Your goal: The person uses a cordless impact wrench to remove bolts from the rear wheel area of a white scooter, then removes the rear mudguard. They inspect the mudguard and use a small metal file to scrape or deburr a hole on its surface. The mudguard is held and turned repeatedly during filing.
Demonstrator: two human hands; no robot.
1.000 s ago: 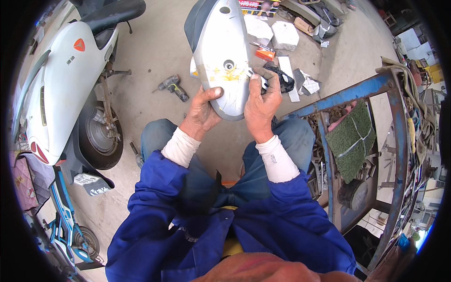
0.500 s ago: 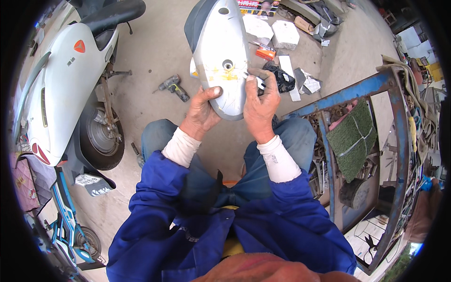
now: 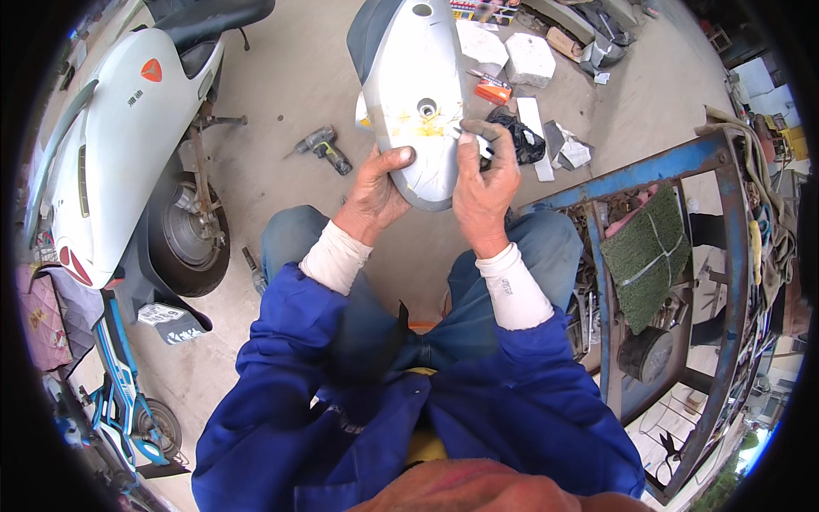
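Observation:
A silver-white scooter body panel with dark grey sides is held up over my knees. It has two round holes, fine cracks and yellowish smears around the lower hole. My left hand grips its lower left edge, thumb on the face and fingers behind. My right hand is at the lower right edge. Between its thumb and forefinger is a small white tube-like piece with a dark end, pointed at the smeared area. The fingers partly hide this piece, so its kind is unclear.
A cordless drill lies on the floor to the left, near a parked white scooter. Beyond the panel are white blocks, an orange box and a black plastic bag. A rusty blue metal frame with tools stands at right.
The panel and both hands appear slightly farther right, along with the whole view. The right hand keeps its pinch beside the smeared area, and the left grip is unchanged.

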